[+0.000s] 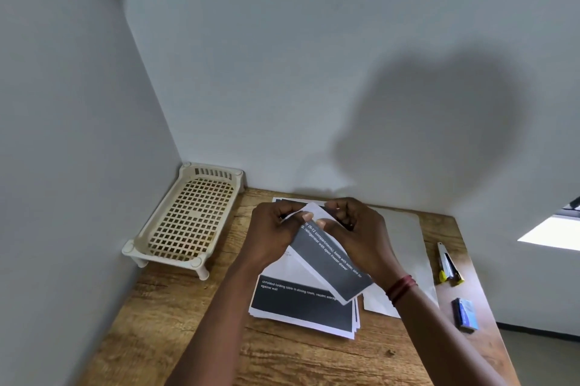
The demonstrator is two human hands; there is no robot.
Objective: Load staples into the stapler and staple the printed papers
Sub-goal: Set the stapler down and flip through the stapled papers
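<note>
Two-handed grip, left hand (276,228) and right hand (357,235), on one printed sheet (332,263) above one stack (301,307).

One head-worn view looks forward and down from above the wooden desk (175,316), facing the corner where two grey walls meet. It sits close over the left hand (273,235) and right hand (361,235), which meet low in the middle. The walls fill everything above the hands; the desk spreads around them.

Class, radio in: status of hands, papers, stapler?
Left hand, right hand gripping lifted sheet. Stack beneath. Stapler untouched, right. Nothing blocking.
</note>
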